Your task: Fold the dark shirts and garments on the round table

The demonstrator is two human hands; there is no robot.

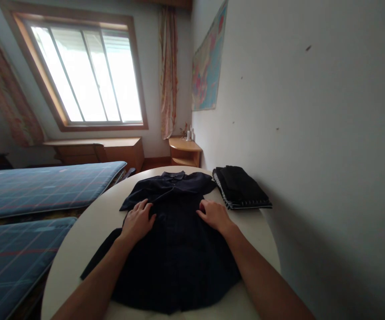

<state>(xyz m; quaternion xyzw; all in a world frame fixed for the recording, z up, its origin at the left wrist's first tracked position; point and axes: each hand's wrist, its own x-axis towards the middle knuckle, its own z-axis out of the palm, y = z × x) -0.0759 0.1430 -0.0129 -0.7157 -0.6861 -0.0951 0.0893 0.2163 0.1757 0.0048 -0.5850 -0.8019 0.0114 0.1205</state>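
A dark navy button-up shirt (175,253) lies spread front up, its collar toward the far side and its hem toward me. One sleeve reaches out to the left beneath my left forearm. My left hand (138,221) rests on the shirt's left side, fingers loosely apart and the thumb on the cloth. At the opposite side edge is my right hand (215,214), its fingers curled in toward the thumb on the fabric. Where the right fingertips meet the dark cloth is hard to see.
The shirt lies on a round white table (79,249). Folded dark clothes (242,189) are stacked at its far right, close to the wall (329,155). Plaid-covered beds (46,186) stand to the left. Beyond are a wooden desk (126,143) and a corner shelf (184,144).
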